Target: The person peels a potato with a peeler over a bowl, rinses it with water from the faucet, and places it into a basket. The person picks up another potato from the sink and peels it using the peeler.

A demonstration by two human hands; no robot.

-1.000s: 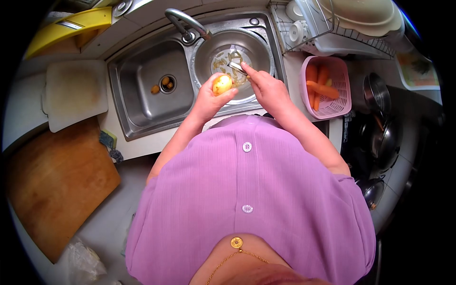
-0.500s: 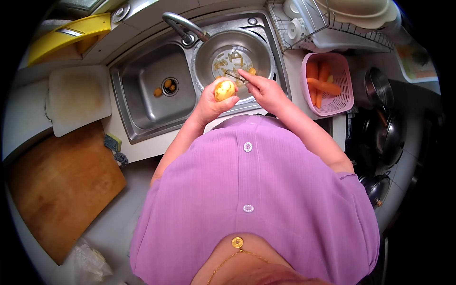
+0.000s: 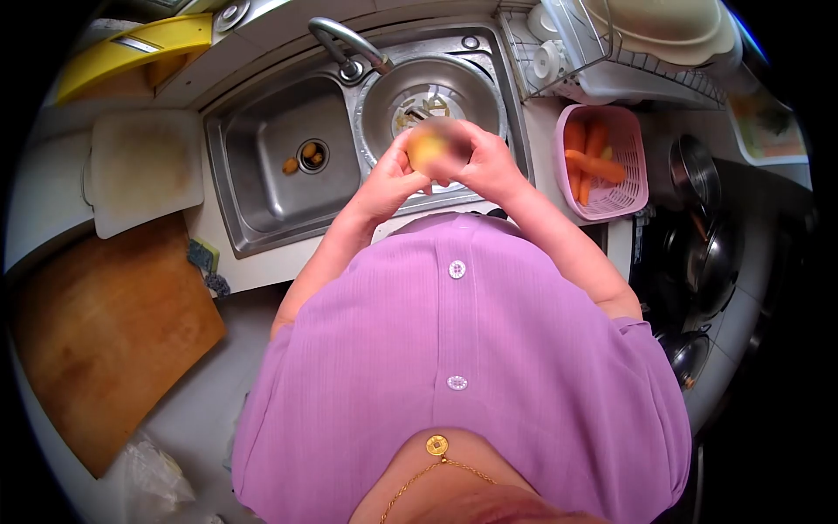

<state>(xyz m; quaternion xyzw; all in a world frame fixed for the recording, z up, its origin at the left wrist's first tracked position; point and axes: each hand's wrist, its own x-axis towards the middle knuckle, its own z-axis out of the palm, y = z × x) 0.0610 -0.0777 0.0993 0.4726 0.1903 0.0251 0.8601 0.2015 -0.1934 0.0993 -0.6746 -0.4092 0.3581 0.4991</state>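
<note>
While left fingers [image 3: 402, 160] grip a potato [image 3: 427, 152], right fingers [image 3: 476, 141] too blurred to tell, steel sink [image 3: 279, 205] below, pale counter [image 3: 255, 272] around

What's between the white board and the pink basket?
The head view shows the double sink, a round metal basin in its right side, and over it the left hand and right hand.

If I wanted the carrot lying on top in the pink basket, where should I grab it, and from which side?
I'd take the top carrot around its middle, coming from straight above. It lies crosswise over other carrots, with its upper side uncovered, while the pink basket has walls that would probably block you from the side.
</note>
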